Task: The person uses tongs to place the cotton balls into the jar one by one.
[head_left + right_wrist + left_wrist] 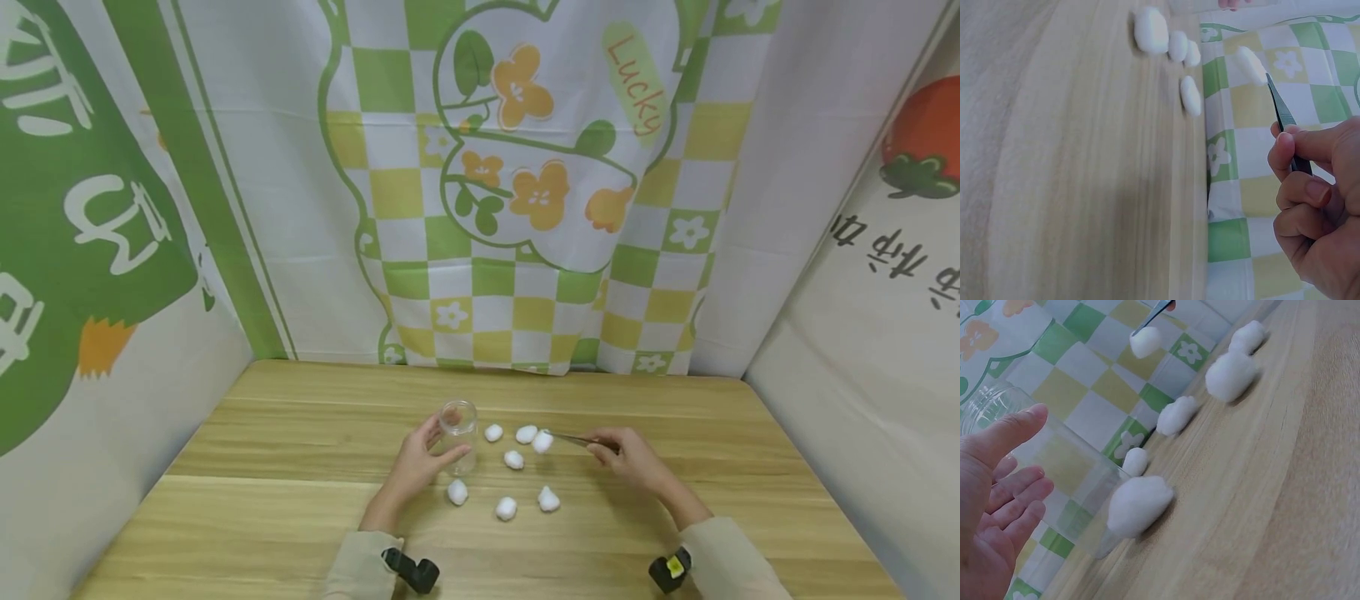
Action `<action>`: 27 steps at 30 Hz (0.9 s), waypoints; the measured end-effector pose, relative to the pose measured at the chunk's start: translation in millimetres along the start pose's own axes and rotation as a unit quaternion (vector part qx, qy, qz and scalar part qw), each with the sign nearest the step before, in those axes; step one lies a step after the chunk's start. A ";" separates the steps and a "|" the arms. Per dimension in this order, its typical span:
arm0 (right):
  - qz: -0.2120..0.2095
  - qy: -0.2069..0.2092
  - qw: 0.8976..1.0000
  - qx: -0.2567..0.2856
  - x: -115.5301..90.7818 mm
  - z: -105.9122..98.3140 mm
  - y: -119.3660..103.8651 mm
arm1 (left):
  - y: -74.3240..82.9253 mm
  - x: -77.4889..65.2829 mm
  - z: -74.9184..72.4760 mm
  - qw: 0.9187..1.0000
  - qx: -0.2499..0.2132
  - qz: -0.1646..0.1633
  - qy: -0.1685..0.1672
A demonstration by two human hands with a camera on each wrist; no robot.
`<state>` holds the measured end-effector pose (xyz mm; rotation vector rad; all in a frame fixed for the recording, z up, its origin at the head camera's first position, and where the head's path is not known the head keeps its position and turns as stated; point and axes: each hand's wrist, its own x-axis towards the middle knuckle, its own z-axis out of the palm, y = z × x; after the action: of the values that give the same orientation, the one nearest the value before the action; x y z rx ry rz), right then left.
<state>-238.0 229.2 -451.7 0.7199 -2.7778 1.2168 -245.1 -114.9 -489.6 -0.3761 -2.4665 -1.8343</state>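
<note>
A clear, open-topped jar (461, 446) stands on the table, and my left hand (414, 463) holds it with the thumb on one side and the fingers on the other. Dark tweezers (573, 439) are pinched between thumb and fingers of my right hand (630, 458). At their tips a white cotton ball (1250, 65) is held up off the tabletop, to the right of the jar. Several more cotton balls lie loose on the wood, among them one (1140, 506) close beside the jar's base and another (548, 499) nearer the front.
The wooden table (300, 433) runs back to a hanging checked cloth (540, 317) in green, yellow and white. Printed fabric panels (870, 333) close in both sides. A small black camera (411, 570) sits on each wrist.
</note>
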 end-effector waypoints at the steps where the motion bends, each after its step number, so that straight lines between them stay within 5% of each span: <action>1: -0.008 0.004 1.000 0.003 0.1 0.3 -0.6 | 0.0 0.0 0.0 1.000 -0.003 -0.003 0.001; 6: -0.061 0.026 0.998 0.018 0.7 0.6 -4.4 | -0.9 -0.7 0.6 1.000 -0.001 0.004 0.004; 13: -0.009 0.014 1.000 0.001 4.9 -2.1 -14.8 | -2.1 -0.8 0.8 1.000 0.002 0.007 0.003; 27: -0.005 0.015 1.000 -0.009 13.9 -2.5 -32.0 | -2.3 0.6 0.8 1.000 0.006 0.002 0.005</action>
<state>-237.3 206.6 -425.0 0.7075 -2.7536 1.1902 -246.1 -114.6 -491.8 -0.3708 -2.4668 -1.8156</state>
